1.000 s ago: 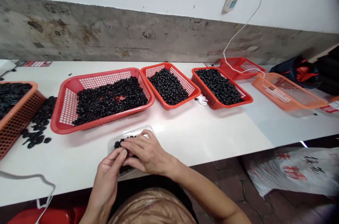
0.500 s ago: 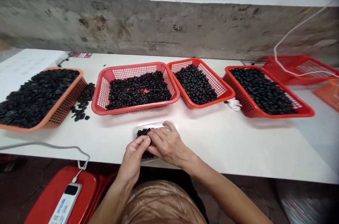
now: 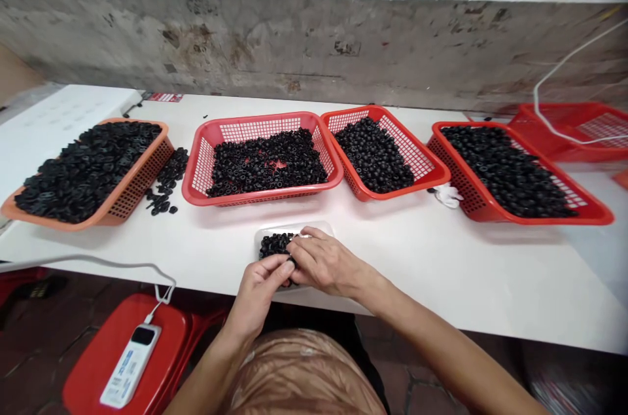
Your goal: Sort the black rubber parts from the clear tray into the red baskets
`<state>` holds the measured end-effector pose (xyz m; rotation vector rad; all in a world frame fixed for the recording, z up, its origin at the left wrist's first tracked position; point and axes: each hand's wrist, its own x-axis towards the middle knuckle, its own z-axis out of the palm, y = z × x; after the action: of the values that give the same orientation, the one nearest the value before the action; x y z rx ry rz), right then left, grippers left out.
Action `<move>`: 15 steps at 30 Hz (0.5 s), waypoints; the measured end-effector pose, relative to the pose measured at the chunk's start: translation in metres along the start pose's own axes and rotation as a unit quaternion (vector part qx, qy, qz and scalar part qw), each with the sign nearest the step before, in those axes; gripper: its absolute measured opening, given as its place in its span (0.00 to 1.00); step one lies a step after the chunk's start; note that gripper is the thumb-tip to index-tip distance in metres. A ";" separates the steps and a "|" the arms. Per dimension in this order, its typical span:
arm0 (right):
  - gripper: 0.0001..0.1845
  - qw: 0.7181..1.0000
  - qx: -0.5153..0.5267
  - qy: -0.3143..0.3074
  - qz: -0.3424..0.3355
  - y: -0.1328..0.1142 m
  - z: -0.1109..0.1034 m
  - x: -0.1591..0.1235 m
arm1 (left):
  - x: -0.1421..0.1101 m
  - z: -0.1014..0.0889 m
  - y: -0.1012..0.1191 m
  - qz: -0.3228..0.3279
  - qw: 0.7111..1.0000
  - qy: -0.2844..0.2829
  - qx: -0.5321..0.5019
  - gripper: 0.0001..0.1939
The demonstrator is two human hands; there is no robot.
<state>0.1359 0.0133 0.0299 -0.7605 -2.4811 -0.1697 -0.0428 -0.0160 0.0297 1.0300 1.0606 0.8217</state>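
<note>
Head view, and we're low in the middle of the frame: the left hand has a small black piece pinched between thumb and fingers. In comes the right hand, curled over from the other side, fingertips right at that piece; whether they grip it too, I can't tell. Just behind and beneath them sits a shallow tray of little black rings.

Handling? The piece looks very light, likely rubber or plastic, firm with a little give and hardly fragile; being so tiny, it could slip away, so the outer edge between thumb and fingertip looks the best hold.

Now the surface: a smooth, glossy white desk, where a dropped ring could well roll. Across the centre, a pinkish-red basket and a red basket hold more black pieces, with another red basket at right. Over at left, an orange basket is heaped high, and loose black pieces lie beside it.

Out in the room, a stained grey wall band runs along the back, and at lower left a power bank rests on a red stool.
</note>
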 end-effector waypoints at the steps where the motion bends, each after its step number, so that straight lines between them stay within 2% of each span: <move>1: 0.18 1.000 -0.012 -0.006 -0.007 0.000 0.000 0.000 | 0.000 0.000 -0.001 0.006 1.000 0.002 0.005 0.13; 11: 0.22 0.992 -0.114 -0.030 -0.048 0.000 0.005 -0.004 | 0.001 0.005 -0.011 0.033 0.999 0.015 0.006 0.17; 15: 0.24 0.990 -0.117 -0.033 -0.072 0.007 0.003 -0.002 | 0.002 0.007 -0.015 0.051 0.998 0.041 0.025 0.17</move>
<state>0.1395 0.0188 0.0264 -0.6902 -2.6087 -0.5030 -0.0350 -0.0213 0.0156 1.1068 1.1094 0.9307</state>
